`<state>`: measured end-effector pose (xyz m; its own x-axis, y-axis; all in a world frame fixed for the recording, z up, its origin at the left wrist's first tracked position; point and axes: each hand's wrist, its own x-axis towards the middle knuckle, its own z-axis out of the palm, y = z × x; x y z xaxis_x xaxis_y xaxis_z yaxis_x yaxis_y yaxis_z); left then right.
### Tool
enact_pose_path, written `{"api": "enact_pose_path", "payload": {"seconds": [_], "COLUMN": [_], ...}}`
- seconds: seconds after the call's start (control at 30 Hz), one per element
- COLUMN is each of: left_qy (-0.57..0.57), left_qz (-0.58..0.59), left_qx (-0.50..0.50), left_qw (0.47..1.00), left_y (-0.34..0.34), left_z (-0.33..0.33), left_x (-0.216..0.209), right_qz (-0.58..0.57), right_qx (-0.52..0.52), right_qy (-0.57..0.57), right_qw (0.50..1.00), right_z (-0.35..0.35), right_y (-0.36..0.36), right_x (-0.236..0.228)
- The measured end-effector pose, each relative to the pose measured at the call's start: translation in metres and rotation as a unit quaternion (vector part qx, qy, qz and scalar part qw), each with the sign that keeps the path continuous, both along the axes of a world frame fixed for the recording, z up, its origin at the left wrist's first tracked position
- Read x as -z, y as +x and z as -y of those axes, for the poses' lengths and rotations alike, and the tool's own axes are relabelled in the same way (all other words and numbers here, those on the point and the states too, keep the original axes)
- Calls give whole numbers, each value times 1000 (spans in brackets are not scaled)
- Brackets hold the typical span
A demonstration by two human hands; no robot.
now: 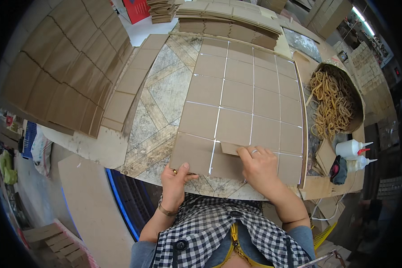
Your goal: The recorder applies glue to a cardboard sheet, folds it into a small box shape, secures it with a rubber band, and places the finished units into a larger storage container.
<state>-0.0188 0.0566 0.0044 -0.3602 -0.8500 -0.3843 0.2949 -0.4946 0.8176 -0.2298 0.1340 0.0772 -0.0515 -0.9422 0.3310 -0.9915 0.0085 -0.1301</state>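
A large brown cardboard sheet (239,93) lies on the worktable in front of me, crossed by a grid of white lines that look like glue. My left hand (174,182) pinches its near left corner, thumb on top and the other fingers at the edge. In my right hand (260,168) is a small flat cardboard piece (229,148), gripped at its right end. This piece rests on or just over the sheet near a white line in the lower middle; whether it touches is hard to tell. My right fingertips are partly hidden behind the hand.
Tall cardboard stacks (62,67) stand at the left, and more cardboard (228,27) is piled at the far edge. To the right are a container of tan rubber bands (332,100), white squeeze bottles (349,148) and a dark object (338,169). A wooden strip (304,134) borders the sheet's right side.
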Motion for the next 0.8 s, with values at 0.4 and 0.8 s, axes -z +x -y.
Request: {"api": "enact_pose_path", "payload": {"seconds": [0.4, 0.8], "left_qy": [15, -26], "left_qz": [-8, 32], "left_qx": [13, -4], "left_qw": [1000, 999], "left_y": [3, -1], "left_z": [0, -4], "left_x": [2, 1], "right_qz": [13, 3], "right_qx": [19, 8], "right_qy": [5, 35], "right_qw": [1000, 999], "right_z": [8, 7], "right_y": [-1, 7], "right_x": [-6, 7]}}
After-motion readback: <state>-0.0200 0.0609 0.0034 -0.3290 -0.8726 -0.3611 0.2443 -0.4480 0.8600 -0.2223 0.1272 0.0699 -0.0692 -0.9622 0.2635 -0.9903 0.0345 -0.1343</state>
